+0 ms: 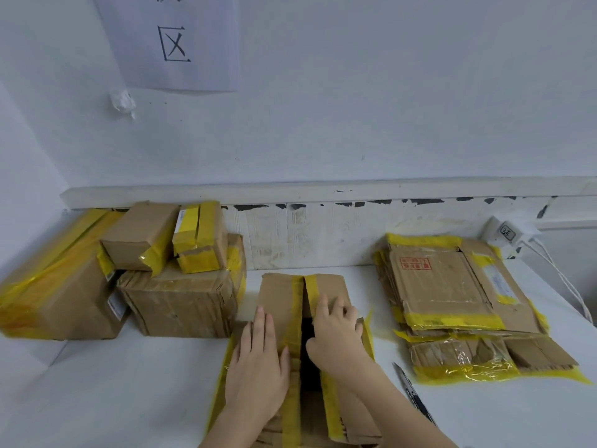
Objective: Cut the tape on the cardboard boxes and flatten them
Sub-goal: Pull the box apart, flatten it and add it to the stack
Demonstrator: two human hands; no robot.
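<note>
While my left hand [256, 360] lies flat with straight fingers on the left top flap of the cardboard box [300, 350] in front of me, my right hand [336, 331] curls over the inner edge of the right flap, thumb down in the dark gap between the two flaps and fingers bent on top of the cardboard. That box sits on the white table [129, 392], at the near middle, and its yellow tape [295, 321] is already split along the centre seam, one strip running down each flap edge. Just to the right of my right forearm a utility knife [412, 392] lies on the table, touched by neither hand. Further right, well apart from the open box, a stack of flattened boxes [452, 305] rests with yellow tape on its edges. To the left, against the wall, sealed boxes [135, 276] are piled up: a large one at the far left, a medium one beside it, and two small ones on top. A white plug [507, 232] with cables sits at the back right corner.
</note>
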